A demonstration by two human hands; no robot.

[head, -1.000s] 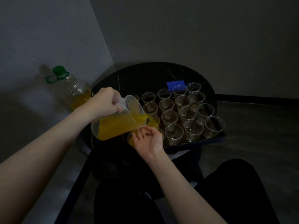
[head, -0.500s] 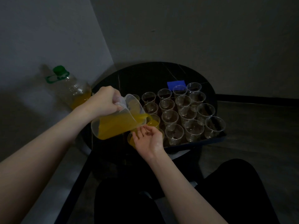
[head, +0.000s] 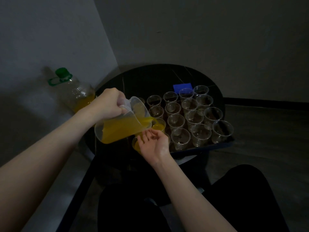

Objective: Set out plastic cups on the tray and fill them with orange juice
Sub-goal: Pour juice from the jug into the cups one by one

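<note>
My left hand (head: pixel 108 103) grips the handle of a clear plastic jug (head: pixel 122 124) of orange juice, tipped to the right. Juice runs from its spout into a cup (head: pixel 158 125) in the tray's near-left part. In front of that cup stands another cup holding juice (head: pixel 136 144), partly hidden by my right hand (head: pixel 153 143). This hand lies palm up below the spout, fingers loosely curled, holding nothing. Several empty clear cups (head: pixel 194 118) stand in rows on the dark tray (head: pixel 222 144).
The tray sits on a round black table (head: pixel 150 77) in a room corner. A large bottle with a green cap (head: pixel 73 91), partly full of juice, stands left of the table by the wall. A blue square object (head: pixel 182 87) lies behind the cups. My dark-clothed legs are below.
The jug has tipped a little further, and the juice in the cup under its spout has risen. My right hand has stayed in place.
</note>
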